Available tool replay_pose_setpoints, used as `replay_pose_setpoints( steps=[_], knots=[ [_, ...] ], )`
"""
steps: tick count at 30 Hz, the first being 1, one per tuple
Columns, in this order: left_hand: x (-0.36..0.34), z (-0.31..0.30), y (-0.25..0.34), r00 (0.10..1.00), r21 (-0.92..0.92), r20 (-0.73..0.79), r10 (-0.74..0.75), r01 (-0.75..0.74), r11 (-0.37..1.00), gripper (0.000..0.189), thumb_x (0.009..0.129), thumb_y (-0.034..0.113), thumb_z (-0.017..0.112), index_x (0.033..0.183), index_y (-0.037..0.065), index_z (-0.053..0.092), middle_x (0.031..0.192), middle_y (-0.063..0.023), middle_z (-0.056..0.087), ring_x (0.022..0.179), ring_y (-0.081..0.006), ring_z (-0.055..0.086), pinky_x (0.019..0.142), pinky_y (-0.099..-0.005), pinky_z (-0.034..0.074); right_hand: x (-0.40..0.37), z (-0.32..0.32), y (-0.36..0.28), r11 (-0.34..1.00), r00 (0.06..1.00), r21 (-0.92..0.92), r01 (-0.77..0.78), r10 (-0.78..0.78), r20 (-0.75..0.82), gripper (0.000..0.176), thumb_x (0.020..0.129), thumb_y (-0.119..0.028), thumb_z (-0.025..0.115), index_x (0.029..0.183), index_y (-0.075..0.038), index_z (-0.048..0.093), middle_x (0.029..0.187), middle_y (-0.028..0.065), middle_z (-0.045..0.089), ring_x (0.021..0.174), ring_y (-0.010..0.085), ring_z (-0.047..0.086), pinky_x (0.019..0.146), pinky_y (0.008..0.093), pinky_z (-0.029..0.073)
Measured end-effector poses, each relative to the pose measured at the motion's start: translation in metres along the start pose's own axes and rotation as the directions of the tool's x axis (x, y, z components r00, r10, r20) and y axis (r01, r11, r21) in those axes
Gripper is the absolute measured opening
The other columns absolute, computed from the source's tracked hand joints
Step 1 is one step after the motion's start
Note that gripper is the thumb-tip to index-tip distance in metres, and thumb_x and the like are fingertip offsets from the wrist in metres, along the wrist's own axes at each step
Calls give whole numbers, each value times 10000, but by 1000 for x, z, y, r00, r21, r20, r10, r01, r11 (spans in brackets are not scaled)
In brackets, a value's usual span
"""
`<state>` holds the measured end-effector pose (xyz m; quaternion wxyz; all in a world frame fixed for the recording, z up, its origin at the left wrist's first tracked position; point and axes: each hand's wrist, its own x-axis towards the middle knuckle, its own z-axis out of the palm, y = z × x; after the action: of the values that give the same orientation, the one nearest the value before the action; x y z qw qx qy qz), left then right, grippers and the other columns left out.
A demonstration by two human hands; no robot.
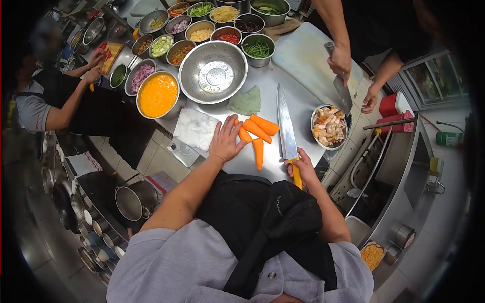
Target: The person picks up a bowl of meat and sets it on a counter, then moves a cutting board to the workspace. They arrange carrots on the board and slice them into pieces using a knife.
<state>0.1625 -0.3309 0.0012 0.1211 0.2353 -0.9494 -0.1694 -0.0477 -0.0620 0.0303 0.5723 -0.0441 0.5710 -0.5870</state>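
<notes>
Several peeled carrots (258, 153) lie on the steel table in front of me. My left hand (226, 140) rests flat with its fingers spread, over the right edge of a folded white cloth (194, 128) and touching the leftmost carrot (244, 134). Wrapped around the yellow handle of a large knife (287, 123) is my right hand (302, 168). The blade points away from me, right of the carrots and apart from them. A crumpled green cloth (245, 101) sits just beyond the carrots.
Beyond are a steel colander (188, 76), a bowl of orange liquid (158, 95) and several bowls of cut vegetables. At right, a co-worker's hand (340, 63) holds a cleaver (343, 96) over a bowl of meat pieces (329, 126), near a white cutting board (318, 60). Another person cuts at left.
</notes>
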Motion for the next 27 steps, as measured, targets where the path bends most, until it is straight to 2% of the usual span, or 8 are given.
replay_pose_setpoints(
  steps=[9,12,15,18,22,23,25,27],
  knots=[
    [-3,-6,2,1000,-52,-20,-2,1,999,675,904,411,672,1477,113,473,1620,-121,342,1494,-309,337,1197,-570,277,17,-5,11,939,991,-345,14,-60,-123,206,1093,-185,452,1264,-75,481,783,109,684,472,113,562,445,273,501],
    [-4,-11,-2,1000,-96,-16,10,-12,995,661,935,371,658,1497,94,448,1621,-159,326,1492,-349,330,1195,-589,268,24,-8,16,945,988,-314,90,-125,-92,234,1074,-148,483,1298,-87,452,753,120,679,455,140,576,428,282,493],
    [-4,-11,-8,983,-418,-183,-28,-52,907,700,940,288,685,1535,71,387,1602,-246,315,1448,-431,370,1186,-535,321,23,-8,15,915,984,-392,98,-147,-97,358,1043,-115,524,1380,-102,407,729,121,670,451,171,590,422,313,490],
    [-36,-33,2,983,-448,-178,-38,-47,893,651,951,234,672,1517,62,399,1595,-238,327,1445,-411,384,1181,-473,350,22,-5,16,922,981,-366,127,-172,-93,465,1032,-104,521,1463,-115,348,724,131,670,460,180,596,435,310,502],
    [-90,-44,15,996,-610,-32,-79,43,792,464,965,190,656,1389,56,523,1373,-180,527,1182,-321,608,994,-387,515,25,-8,22,899,974,-401,176,-217,-59,498,1033,-103,518,1490,-119,321,732,133,666,459,181,592,433,310,505],
    [-100,-43,14,996,-602,-43,-84,41,797,464,965,190,656,1389,56,523,1373,-180,527,1182,-321,608,994,-387,515,25,-8,22,896,972,-411,168,-219,-81,493,1033,-102,517,1487,-118,326,734,131,665,459,180,591,433,309,505],
    [-120,-39,10,983,-612,165,-74,161,775,303,968,172,645,1253,70,620,1172,-133,602,949,-273,666,848,-375,553,24,-5,22,895,969,-416,160,-224,-108,466,1033,-100,518,1468,-110,348,735,126,664,455,174,587,428,309,505],
    [-130,-35,0,990,-598,131,-52,121,792,243,965,171,645,1188,73,644,1114,-122,614,908,-263,668,821,-376,552,26,-4,22,883,966,-439,167,-236,-105,458,1033,-98,516,1461,-107,353,735,125,663,454,172,586,425,310,504]
  ],
)
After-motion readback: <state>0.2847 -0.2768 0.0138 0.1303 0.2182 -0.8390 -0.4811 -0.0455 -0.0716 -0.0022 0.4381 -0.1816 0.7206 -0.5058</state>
